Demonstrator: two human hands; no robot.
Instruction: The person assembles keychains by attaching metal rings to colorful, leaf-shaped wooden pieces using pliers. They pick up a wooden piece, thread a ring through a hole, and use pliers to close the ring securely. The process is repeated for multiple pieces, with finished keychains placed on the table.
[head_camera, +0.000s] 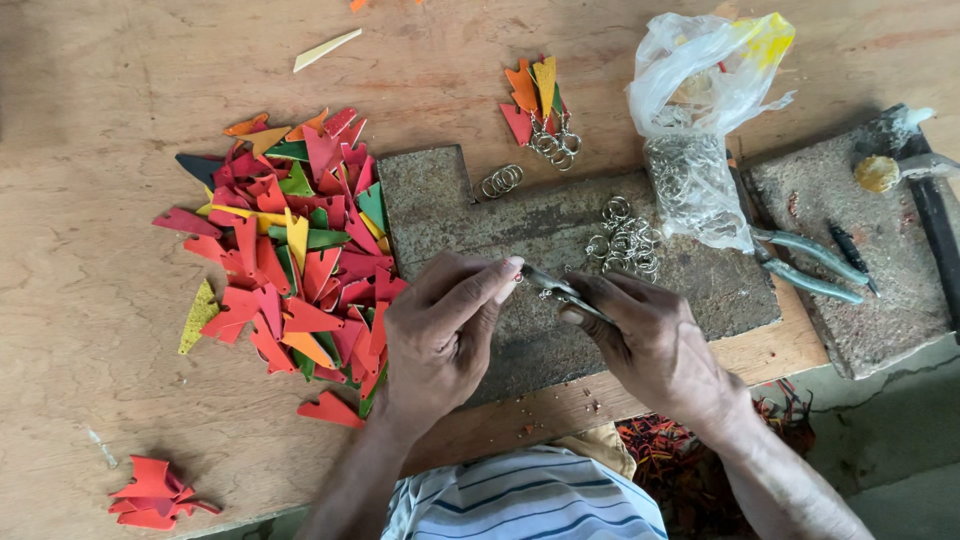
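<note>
A worn, pale brown wooden counter (120, 330) fills the frame. A rough grey-brown stone slab with a notched corner (480, 215) lies at its centre, and a second similar slab (850, 210) sits at the right edge. Left of the central slab spreads a big heap of flat pointed cut-outs in red, orange, yellow and green (290, 260); a small stack of red ones (150, 492) lies in the lower left corner.

In the upper right of the frame a crumpled clear plastic bag with a yellow patch (700, 110) holds a mass of metal rings, its lower end resting on the central slab. Just right of it lie pliers with grey-green handles (812, 265).

Low in the centre, over the central slab, the left hand (440, 335) has its thumb and forefinger pressed together on something too small to make out. The right hand (650, 345) is closed around a small pair of metal pliers (555, 285), whose tip meets the left fingertips.

Above the hands lies a loose cluster of silver split rings (625, 240), a few more stacked rings (501, 180), and a finished bunch of coloured cut-outs on rings (540, 105). A pale wooden sliver (326, 50) lies near the top edge.
</note>
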